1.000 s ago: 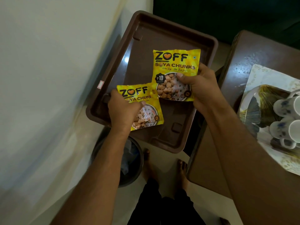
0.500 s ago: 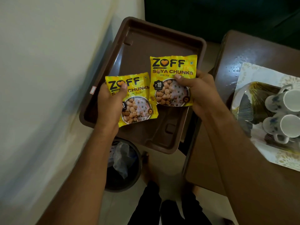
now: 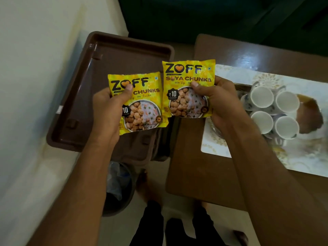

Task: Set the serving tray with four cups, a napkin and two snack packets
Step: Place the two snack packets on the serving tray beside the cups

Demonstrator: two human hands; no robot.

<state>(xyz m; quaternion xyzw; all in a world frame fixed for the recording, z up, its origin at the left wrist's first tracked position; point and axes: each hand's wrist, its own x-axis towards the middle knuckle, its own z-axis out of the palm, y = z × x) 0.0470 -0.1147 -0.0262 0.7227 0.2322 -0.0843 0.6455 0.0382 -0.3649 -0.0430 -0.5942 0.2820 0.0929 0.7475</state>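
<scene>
Both arms reach forward, left hand (image 3: 108,110) and right hand (image 3: 221,102) gripping.

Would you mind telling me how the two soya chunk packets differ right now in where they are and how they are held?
The left packet sits lower and over the brown tray, gripped by the left hand with the thumb across its logo. The right packet sits higher, nearer the white cups, pinched by the right hand at its right edge, so its print shows almost fully. Both are yellow ZOFF packets, facing up, held in the air.
</scene>
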